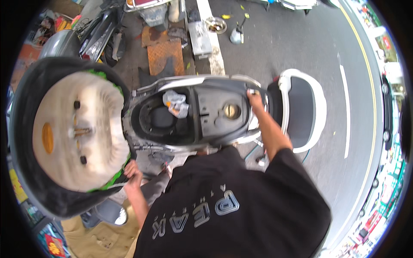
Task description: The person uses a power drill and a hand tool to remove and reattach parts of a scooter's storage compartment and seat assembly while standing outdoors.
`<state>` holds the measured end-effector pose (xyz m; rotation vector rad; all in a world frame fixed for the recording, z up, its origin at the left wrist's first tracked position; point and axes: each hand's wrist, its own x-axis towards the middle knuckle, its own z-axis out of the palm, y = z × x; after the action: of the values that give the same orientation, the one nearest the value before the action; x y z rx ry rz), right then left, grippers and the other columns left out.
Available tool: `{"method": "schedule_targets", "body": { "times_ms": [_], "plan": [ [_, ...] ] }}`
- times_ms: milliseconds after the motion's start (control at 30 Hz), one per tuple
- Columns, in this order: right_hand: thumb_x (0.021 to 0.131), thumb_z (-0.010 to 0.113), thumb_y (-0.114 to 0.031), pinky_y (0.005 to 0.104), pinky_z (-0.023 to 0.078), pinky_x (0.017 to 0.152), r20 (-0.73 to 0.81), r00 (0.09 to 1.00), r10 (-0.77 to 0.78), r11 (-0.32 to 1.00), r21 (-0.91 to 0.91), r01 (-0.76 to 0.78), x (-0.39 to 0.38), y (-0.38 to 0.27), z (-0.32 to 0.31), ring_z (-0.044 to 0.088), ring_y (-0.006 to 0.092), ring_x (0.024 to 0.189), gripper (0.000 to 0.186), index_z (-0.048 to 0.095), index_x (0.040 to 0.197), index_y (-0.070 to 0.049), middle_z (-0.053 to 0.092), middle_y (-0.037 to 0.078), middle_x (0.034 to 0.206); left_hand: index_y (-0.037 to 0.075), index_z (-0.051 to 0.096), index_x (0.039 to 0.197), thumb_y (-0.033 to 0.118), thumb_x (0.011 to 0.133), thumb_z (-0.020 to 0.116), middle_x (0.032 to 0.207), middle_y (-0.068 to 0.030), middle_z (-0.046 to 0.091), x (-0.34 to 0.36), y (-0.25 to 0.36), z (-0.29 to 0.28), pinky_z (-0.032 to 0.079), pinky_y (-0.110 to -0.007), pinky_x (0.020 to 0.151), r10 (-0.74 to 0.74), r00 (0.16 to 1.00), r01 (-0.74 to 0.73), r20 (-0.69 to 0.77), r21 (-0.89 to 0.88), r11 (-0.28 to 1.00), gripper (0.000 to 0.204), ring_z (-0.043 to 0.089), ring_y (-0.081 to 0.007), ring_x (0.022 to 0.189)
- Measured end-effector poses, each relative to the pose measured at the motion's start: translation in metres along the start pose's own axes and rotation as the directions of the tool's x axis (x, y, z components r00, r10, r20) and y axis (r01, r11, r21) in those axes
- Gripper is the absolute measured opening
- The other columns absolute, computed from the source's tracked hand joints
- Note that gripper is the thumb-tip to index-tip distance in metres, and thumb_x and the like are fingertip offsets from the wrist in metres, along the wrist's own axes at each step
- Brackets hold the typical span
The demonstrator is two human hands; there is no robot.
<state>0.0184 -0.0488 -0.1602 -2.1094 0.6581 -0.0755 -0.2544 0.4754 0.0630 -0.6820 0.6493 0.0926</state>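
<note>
My left hand [132, 174] grips the lower right edge of a raised black scooter seat [26, 124], whose pale underside with green trim faces me. A thin pale strip runs by those fingers, partly hidden. My right hand [254, 98] is closed at the rear body edge of the scooter [211, 124], on or beside a small silvery part I cannot make out. Between my hands are the open black storage well [146, 116], holding a crumpled plastic bag [175, 103], and a round brass-coloured fuel cap [232, 111]. A white-edged top box [305, 112] lies beyond my right hand.
Parked scooters [94, 34] stand upper left. Ahead are rusty plates [163, 56], a metal box [200, 38], a steel bowl [216, 25] and a small container [236, 35]. The road [344, 86] with cars runs along the right. Beige cloth [94, 236] shows lower left.
</note>
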Motion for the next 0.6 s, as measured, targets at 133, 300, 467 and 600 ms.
{"method": "schedule_targets", "body": {
  "times_ms": [133, 300, 467, 600],
  "plan": [
    [0.081, 0.07, -0.024, 0.0341, 0.049, 0.081, 0.424, 0.841, 0.336, 0.804, 0.337, -0.491, -0.038, -0.077, -0.002, 0.06, 0.0206, 0.093, 0.044, 0.054, 0.116, -0.002, 0.061, 0.012, 0.11, 0.005, 0.04, 0.072, 0.006, 0.088, 0.041, 0.055, -0.0039, 0.043, -0.015, -0.016, 0.013, 0.035, -0.023, 0.04, 0.108, 0.993, -0.105, -0.048, 0.057, 0.993, 0.016, 0.044, -0.0126, 0.043],
    [0.082, 0.068, -0.033, 0.0325, 0.042, 0.089, 0.243, 0.95, 0.197, 0.901, 0.336, -0.273, -0.011, 0.003, 0.002, 0.057, 0.0209, 0.099, 0.049, 0.06, 0.111, 0.005, 0.063, 0.013, 0.108, 0.003, 0.042, 0.076, 0.008, 0.09, 0.038, 0.058, -0.003, 0.043, 0.004, -0.006, 0.014, 0.036, -0.025, 0.042, 0.053, 0.993, -0.048, -0.105, 0.051, 0.998, 0.016, 0.044, -0.0127, 0.045],
    [0.085, 0.062, -0.028, 0.031, 0.042, 0.087, 0.138, 0.965, 0.222, 0.882, 0.393, -0.259, -0.065, -0.042, -0.021, 0.058, 0.021, 0.098, 0.041, 0.061, 0.109, 0.005, 0.064, 0.014, 0.105, -0.005, 0.045, 0.093, 0.007, 0.089, 0.04, 0.062, -0.003, 0.042, -0.005, 0.002, 0.0, 0.035, -0.025, 0.046, 0.008, 0.999, -0.002, -0.049, 0.107, 0.994, 0.013, 0.044, -0.0139, 0.05],
    [0.087, 0.059, -0.026, 0.0296, 0.047, 0.07, 0.123, 0.967, 0.225, 0.943, 0.222, -0.248, -0.122, -0.046, -0.074, 0.06, 0.0155, 0.078, 0.034, 0.062, 0.103, 0.003, 0.065, 0.008, 0.086, -0.005, 0.043, 0.099, 0.004, 0.088, 0.04, 0.06, -0.0027, 0.041, -0.006, -0.009, 0.001, 0.033, -0.027, 0.044, 0.049, 0.989, -0.029, -0.137, 0.144, 0.989, 0.014, 0.042, -0.0143, 0.05]
  ]
}}
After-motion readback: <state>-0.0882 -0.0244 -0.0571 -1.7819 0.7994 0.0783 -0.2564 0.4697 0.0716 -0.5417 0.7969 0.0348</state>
